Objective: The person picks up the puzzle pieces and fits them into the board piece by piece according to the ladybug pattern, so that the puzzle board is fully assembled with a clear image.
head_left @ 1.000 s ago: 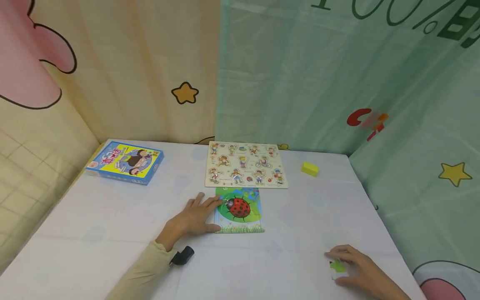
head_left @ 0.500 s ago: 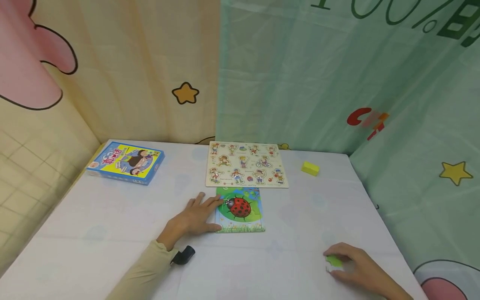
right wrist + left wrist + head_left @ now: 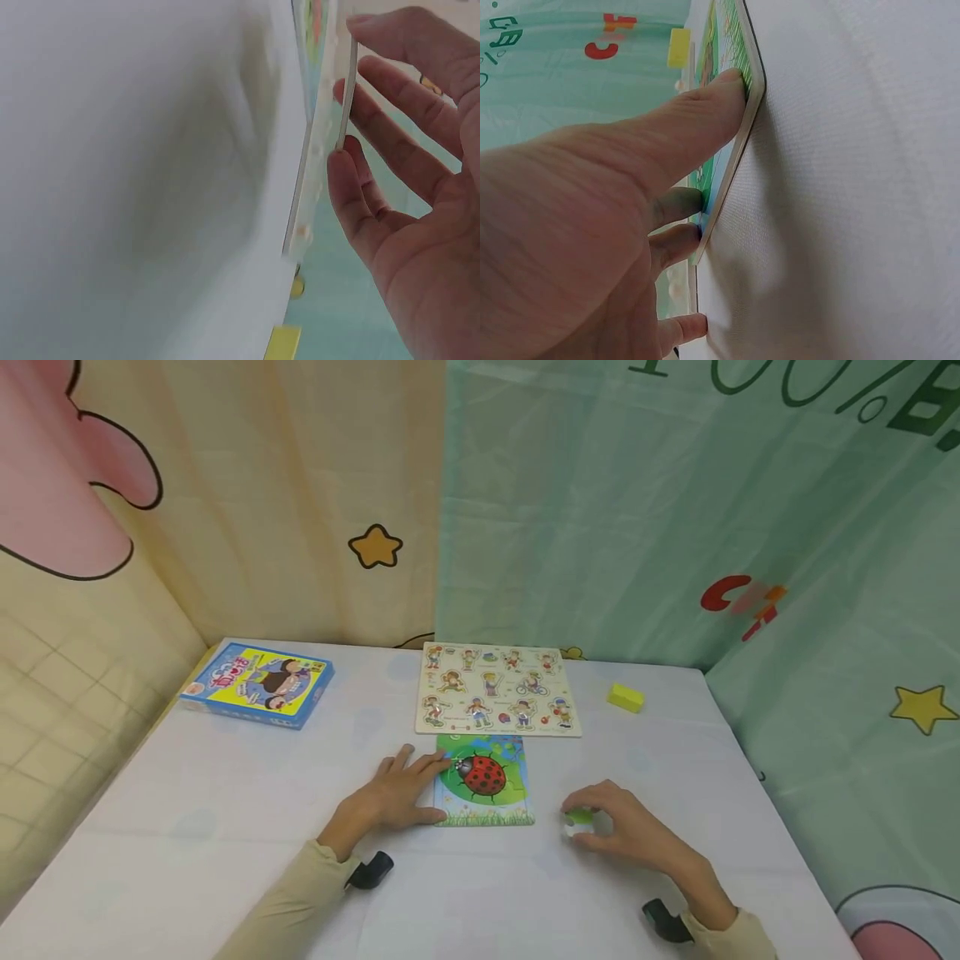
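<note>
My left hand rests with spread fingers on the left edge of a square ladybug puzzle. In the left wrist view, the thumb lies over a corner of the puzzle, which is a thin wooden board. To the right of it, my right hand pinches a small green and white puzzle piece between thumb and fingers. Seen from the right wrist, the piece is thin and held edge-on above the white table; its printed face is turned away there.
Directly behind the ladybug puzzle lies a larger wooden board with figures of children. A yellow block sits at the back right. At the back left is a blue and yellow box. Patterned curtains stand behind the table.
My right hand has carried the puzzle piece leftward and away from the front edge, closer to the ladybug puzzle. The left hand has stayed in place on the puzzle.
</note>
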